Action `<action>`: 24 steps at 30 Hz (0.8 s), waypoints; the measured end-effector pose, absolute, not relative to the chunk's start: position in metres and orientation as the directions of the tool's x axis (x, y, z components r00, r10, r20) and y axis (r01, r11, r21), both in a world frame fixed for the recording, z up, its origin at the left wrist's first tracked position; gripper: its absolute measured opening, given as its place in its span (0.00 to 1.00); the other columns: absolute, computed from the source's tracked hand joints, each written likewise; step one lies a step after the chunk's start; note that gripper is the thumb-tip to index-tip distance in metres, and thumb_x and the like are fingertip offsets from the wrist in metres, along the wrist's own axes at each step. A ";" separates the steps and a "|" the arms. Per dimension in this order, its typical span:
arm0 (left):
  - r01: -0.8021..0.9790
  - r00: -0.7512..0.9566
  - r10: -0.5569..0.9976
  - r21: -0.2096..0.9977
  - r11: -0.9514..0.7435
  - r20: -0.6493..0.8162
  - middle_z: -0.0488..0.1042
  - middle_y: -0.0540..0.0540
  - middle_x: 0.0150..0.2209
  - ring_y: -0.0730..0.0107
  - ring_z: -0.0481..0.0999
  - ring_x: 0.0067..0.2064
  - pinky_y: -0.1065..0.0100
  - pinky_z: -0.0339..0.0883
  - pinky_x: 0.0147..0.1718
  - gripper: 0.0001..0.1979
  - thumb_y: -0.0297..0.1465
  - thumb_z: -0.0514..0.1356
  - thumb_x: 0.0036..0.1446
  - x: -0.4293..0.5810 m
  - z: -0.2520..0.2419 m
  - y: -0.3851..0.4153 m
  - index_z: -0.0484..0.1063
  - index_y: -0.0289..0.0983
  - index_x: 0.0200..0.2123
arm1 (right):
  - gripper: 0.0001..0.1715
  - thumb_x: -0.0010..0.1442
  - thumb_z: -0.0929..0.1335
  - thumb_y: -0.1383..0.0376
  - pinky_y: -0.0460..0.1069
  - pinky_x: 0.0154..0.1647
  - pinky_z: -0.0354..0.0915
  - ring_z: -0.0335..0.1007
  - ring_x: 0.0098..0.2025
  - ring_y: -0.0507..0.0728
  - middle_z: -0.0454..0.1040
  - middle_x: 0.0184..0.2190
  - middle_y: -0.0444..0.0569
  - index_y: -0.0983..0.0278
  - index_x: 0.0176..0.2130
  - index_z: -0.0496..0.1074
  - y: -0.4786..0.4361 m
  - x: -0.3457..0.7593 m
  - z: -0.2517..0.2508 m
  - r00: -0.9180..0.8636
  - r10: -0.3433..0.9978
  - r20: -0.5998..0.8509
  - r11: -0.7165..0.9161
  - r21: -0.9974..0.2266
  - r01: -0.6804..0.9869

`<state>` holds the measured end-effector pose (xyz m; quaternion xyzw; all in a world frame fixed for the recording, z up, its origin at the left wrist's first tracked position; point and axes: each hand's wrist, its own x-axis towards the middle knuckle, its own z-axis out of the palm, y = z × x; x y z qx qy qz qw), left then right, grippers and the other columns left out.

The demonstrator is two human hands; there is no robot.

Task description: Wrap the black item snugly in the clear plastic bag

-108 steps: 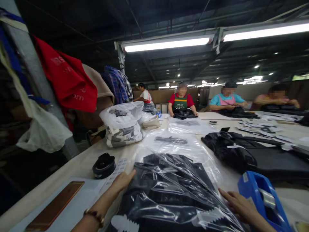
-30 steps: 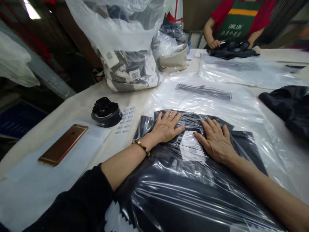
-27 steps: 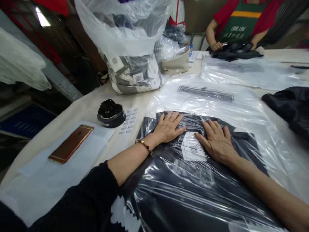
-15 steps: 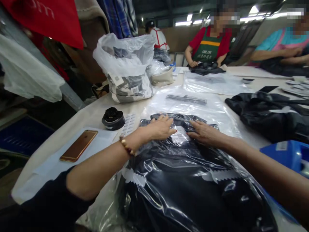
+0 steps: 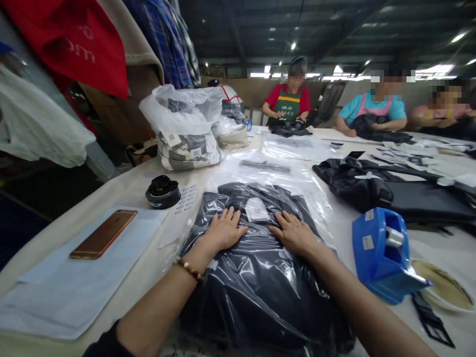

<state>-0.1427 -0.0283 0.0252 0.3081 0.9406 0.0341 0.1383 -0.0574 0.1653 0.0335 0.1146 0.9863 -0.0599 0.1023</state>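
A folded black garment (image 5: 256, 282) lies on the table inside a clear plastic bag (image 5: 238, 307). Near its upper end a white label (image 5: 256, 209) shows through the plastic. My left hand (image 5: 223, 230) rests flat on the bag, left of the label, with fingers spread. On the other side of the label, my right hand (image 5: 293, 230) also lies flat with its fingers apart. Both palms touch the plastic and neither hand grips anything. Beyond the garment, more flat clear bags (image 5: 267, 166) lie on the table.
Left are a phone (image 5: 104, 233) on pale paper, a roll of black tape (image 5: 162, 192) and a sticker sheet (image 5: 186, 199). A blue tape dispenser (image 5: 383, 253) and black bags (image 5: 353, 183) lie right. A stuffed plastic sack (image 5: 186, 129) stands behind; co-workers (image 5: 286, 101) sit across.
Both hands have slid down the bag towards me, staying flat. The view has tilted up and turned right, so the tape dispenser and more co-workers now show.
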 end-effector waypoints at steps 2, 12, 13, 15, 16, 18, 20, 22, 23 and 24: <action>0.571 -0.769 0.595 0.165 0.804 -0.235 0.40 0.37 0.66 0.51 0.42 0.65 0.47 0.43 0.60 0.34 0.48 0.40 0.63 -0.142 0.024 -0.029 0.44 0.33 0.64 | 0.36 0.64 0.53 0.48 0.64 0.59 0.51 0.46 0.64 0.66 0.48 0.65 0.60 0.65 0.64 0.50 0.164 -0.057 0.031 -0.956 0.206 -0.211 0.966 -0.110 0.233; 0.547 -0.772 0.592 0.231 0.804 -0.232 0.41 0.36 0.65 0.50 0.43 0.65 0.46 0.44 0.60 0.36 0.48 0.41 0.60 -0.140 0.024 -0.030 0.45 0.31 0.64 | 0.26 0.65 0.57 0.57 0.65 0.60 0.48 0.53 0.62 0.64 0.59 0.60 0.60 0.66 0.57 0.63 0.155 -0.047 0.062 -0.987 0.160 -0.031 0.981 -0.108 0.163; 0.546 -0.772 0.591 0.234 0.805 -0.233 0.42 0.36 0.65 0.50 0.44 0.65 0.46 0.44 0.60 0.36 0.48 0.41 0.60 -0.140 0.024 -0.030 0.46 0.31 0.64 | 0.25 0.65 0.58 0.58 0.64 0.62 0.45 0.51 0.63 0.64 0.59 0.60 0.58 0.65 0.57 0.63 0.150 -0.041 0.067 -0.990 0.144 0.005 0.984 -0.106 0.142; 0.545 -0.772 0.591 0.236 0.805 -0.233 0.42 0.36 0.65 0.50 0.44 0.65 0.46 0.45 0.60 0.35 0.47 0.41 0.60 -0.140 0.024 -0.030 0.46 0.30 0.64 | 0.25 0.64 0.59 0.56 0.63 0.63 0.46 0.51 0.63 0.62 0.60 0.60 0.54 0.62 0.58 0.63 0.138 -0.029 0.062 -0.993 0.084 0.082 0.991 -0.110 0.074; 0.546 -0.773 0.592 0.236 0.804 -0.231 0.42 0.36 0.65 0.50 0.44 0.65 0.46 0.45 0.60 0.35 0.47 0.41 0.59 -0.140 0.024 -0.030 0.47 0.30 0.64 | 0.26 0.63 0.60 0.53 0.63 0.62 0.49 0.54 0.61 0.62 0.62 0.59 0.53 0.60 0.57 0.64 0.132 -0.024 0.051 -0.988 0.025 0.153 0.993 -0.118 0.007; 0.553 -0.771 0.597 0.233 0.800 -0.221 0.43 0.36 0.65 0.50 0.44 0.65 0.46 0.45 0.60 0.35 0.46 0.42 0.59 -0.140 0.022 -0.031 0.47 0.30 0.64 | 0.31 0.59 0.63 0.46 0.65 0.56 0.58 0.61 0.57 0.67 0.66 0.55 0.56 0.59 0.55 0.66 0.119 -0.018 0.015 -0.938 -0.075 0.339 0.994 -0.054 -0.099; 0.562 -0.770 0.604 0.229 0.795 -0.206 0.43 0.36 0.65 0.51 0.45 0.65 0.47 0.46 0.60 0.35 0.45 0.42 0.59 -0.140 0.019 -0.031 0.48 0.30 0.63 | 0.24 0.57 0.65 0.46 0.62 0.47 0.67 0.71 0.47 0.65 0.74 0.46 0.52 0.55 0.48 0.71 0.107 -0.022 -0.032 -0.764 -0.235 0.601 0.971 0.109 -0.214; 0.566 -0.773 0.606 0.225 0.793 -0.188 0.45 0.36 0.64 0.51 0.47 0.64 0.49 0.47 0.60 0.34 0.44 0.43 0.59 -0.141 0.018 -0.030 0.49 0.29 0.63 | 0.10 0.62 0.64 0.60 0.56 0.46 0.68 0.74 0.42 0.58 0.77 0.42 0.44 0.51 0.43 0.72 0.099 -0.033 -0.073 -0.486 -0.186 0.854 0.982 0.161 -0.094; 0.566 -0.777 0.604 0.224 0.793 -0.177 0.46 0.35 0.64 0.51 0.48 0.64 0.51 0.48 0.60 0.34 0.44 0.44 0.58 -0.142 0.018 -0.029 0.51 0.28 0.62 | 0.09 0.62 0.63 0.59 0.55 0.44 0.68 0.75 0.38 0.57 0.78 0.38 0.42 0.51 0.39 0.73 0.096 -0.040 -0.088 -0.312 -0.165 0.936 0.986 0.150 -0.073; 0.566 -0.780 0.604 0.226 0.793 -0.164 0.48 0.35 0.63 0.53 0.50 0.64 0.53 0.49 0.60 0.34 0.43 0.44 0.58 -0.143 0.020 -0.029 0.53 0.28 0.62 | 0.10 0.63 0.62 0.59 0.54 0.43 0.68 0.76 0.36 0.56 0.78 0.35 0.40 0.51 0.37 0.73 0.095 -0.047 -0.100 -0.192 -0.139 0.971 0.989 0.128 -0.071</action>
